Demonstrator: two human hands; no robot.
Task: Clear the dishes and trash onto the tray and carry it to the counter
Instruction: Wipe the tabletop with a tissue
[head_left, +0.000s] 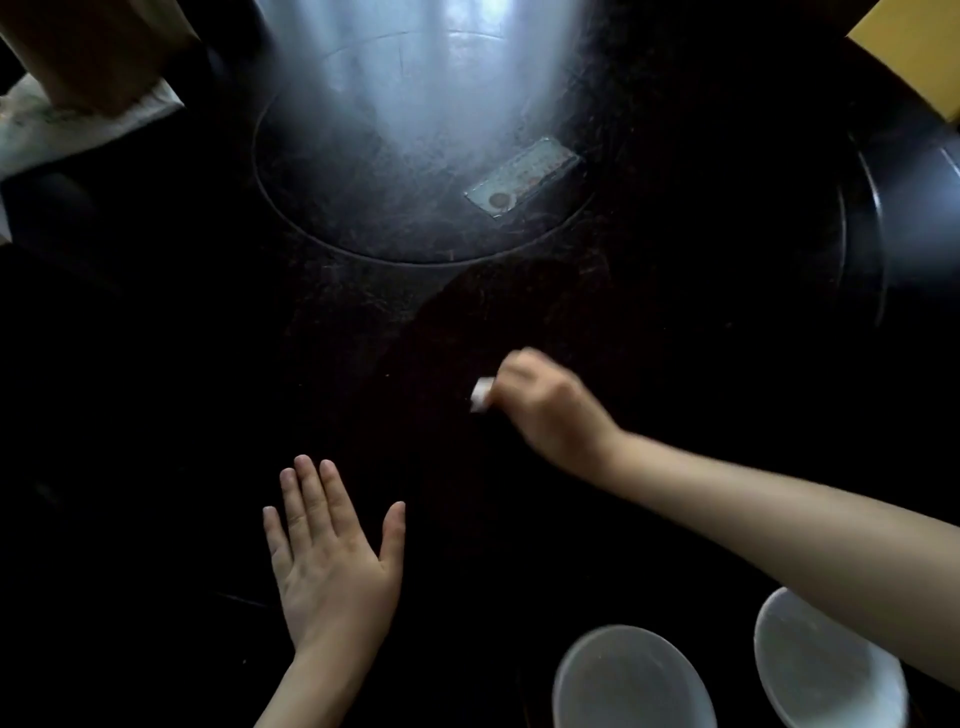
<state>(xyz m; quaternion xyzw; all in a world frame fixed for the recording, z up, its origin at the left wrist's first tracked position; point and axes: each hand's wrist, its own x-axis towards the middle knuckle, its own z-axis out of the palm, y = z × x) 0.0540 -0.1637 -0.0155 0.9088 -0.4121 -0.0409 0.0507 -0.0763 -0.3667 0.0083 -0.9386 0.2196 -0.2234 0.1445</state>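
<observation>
My right hand (540, 410) reaches over the middle of the dark table, its fingers pinched on a small white scrap of trash (481, 395). My left hand (332, 561) lies flat on the table near the front, fingers spread, holding nothing. Two white bowls stand at the front right: one bowl (631, 680) in the middle and a second bowl (821, 670) partly under my right forearm. Both look empty. I cannot make out a tray in the dark.
The dark round table (156, 389) has a circular inset (415, 156) with glare and a small rectangular plate (522, 176). A black round object (914, 234) sits at the right edge, a yellow thing (914, 52) top right, brown and pale cloth (88, 88) top left.
</observation>
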